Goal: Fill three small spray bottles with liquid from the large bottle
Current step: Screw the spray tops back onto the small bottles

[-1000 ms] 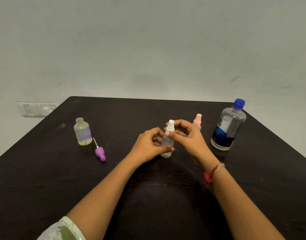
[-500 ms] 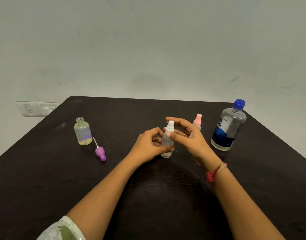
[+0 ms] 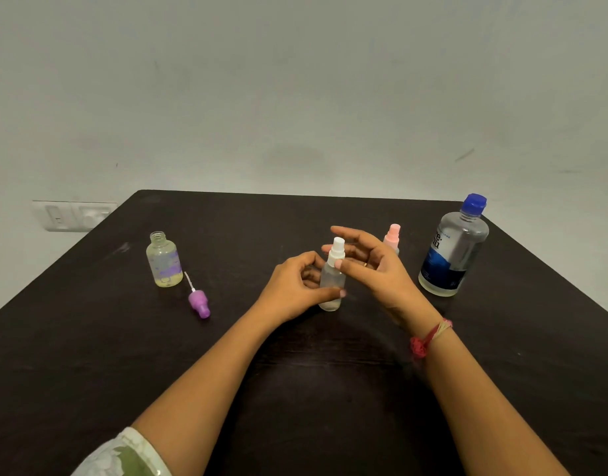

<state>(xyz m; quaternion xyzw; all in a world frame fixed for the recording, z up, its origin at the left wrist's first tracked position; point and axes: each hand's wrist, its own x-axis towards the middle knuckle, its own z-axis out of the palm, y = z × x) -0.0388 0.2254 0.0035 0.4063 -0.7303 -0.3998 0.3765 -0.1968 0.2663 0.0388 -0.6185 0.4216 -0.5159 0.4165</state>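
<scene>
A small frosted spray bottle [image 3: 331, 281] with a white cap stands upright at the table's middle. My left hand [image 3: 292, 290] grips its body from the left. My right hand [image 3: 374, 269] hovers at the cap with fingers spread and straight; only the thumb tip touches the neck. Behind my right hand stands a pink-capped spray bottle [image 3: 394, 235], partly hidden. The large clear bottle [image 3: 453, 252], blue cap on, stands at the right. At the left, a small bottle [image 3: 163, 261] with a purple label stands uncapped, holding yellowish liquid. Its purple spray head [image 3: 198, 302] lies beside it.
Everything stands on a dark table [image 3: 312, 389] that runs up to a pale wall. A white wall socket [image 3: 74, 214] sits beyond the table's left edge. The table's right edge passes close behind the large bottle.
My right hand's fingers have uncurled from the white cap and spread open. The left hand and the bottle it holds have stayed in place.
</scene>
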